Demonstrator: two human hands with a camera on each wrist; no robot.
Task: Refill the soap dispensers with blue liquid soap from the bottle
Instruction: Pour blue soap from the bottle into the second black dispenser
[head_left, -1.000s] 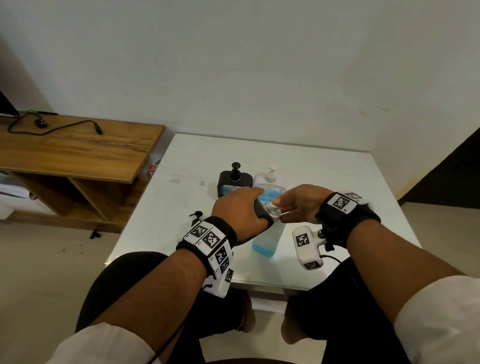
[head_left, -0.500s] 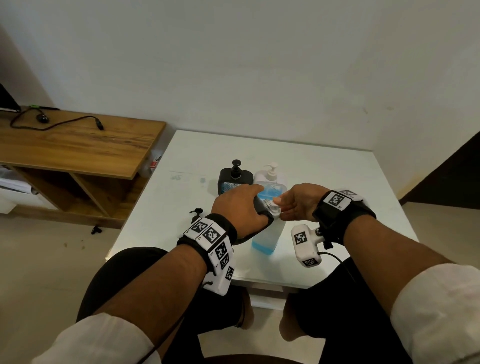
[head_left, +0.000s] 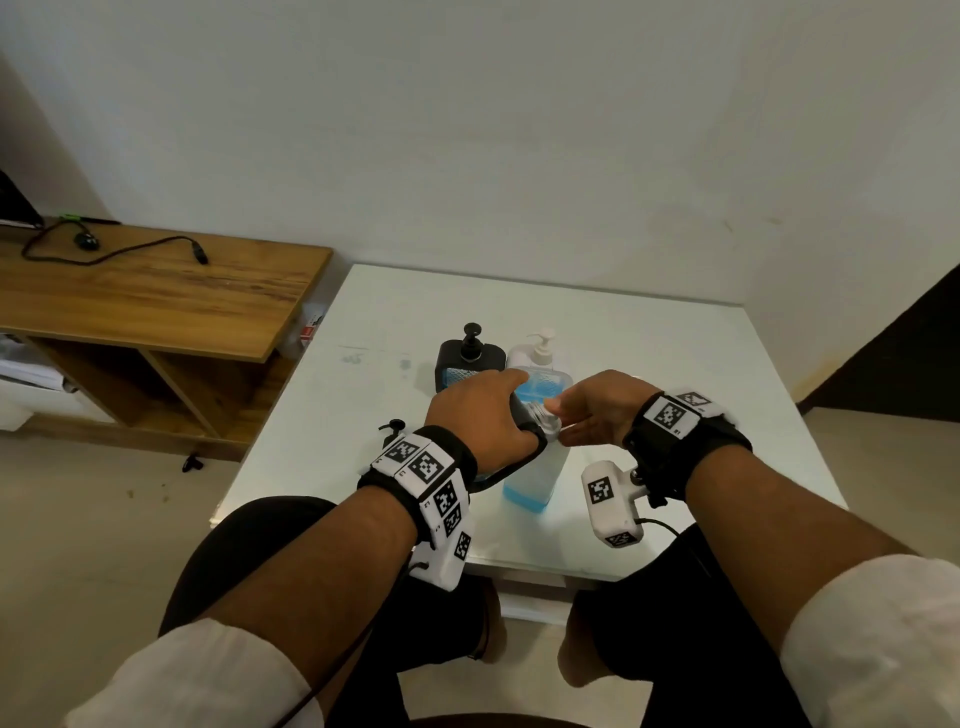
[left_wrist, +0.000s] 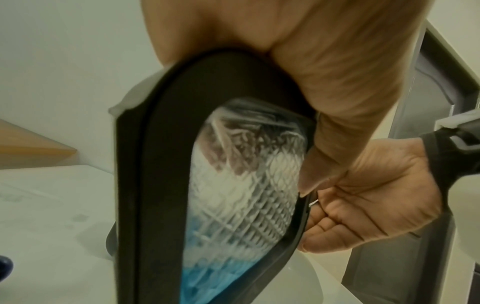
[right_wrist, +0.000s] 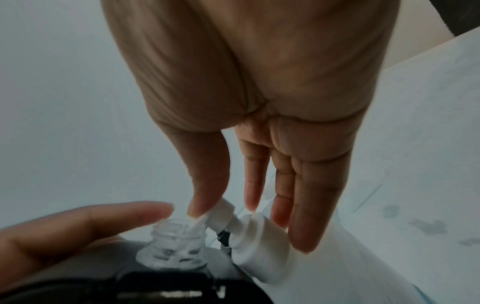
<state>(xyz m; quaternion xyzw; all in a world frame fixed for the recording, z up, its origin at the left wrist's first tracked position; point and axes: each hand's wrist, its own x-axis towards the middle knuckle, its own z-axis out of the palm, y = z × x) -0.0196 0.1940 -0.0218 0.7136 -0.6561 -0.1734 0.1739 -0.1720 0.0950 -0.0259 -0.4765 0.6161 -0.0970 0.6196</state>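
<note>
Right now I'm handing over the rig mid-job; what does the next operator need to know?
Left hand: firm grip on the black dispenser, tilted, a little blue soap at its low end.
Right hand: fingertips at the dispenser's open neck, beside a white pump; unclear whether it pinches anything.
On the table: clear bottle with blue soap just behind the hands, loose black pump to the left, two pump dispensers at the back.
Done: neck opened.
Left: pour, refit pump, probably repeat.
</note>
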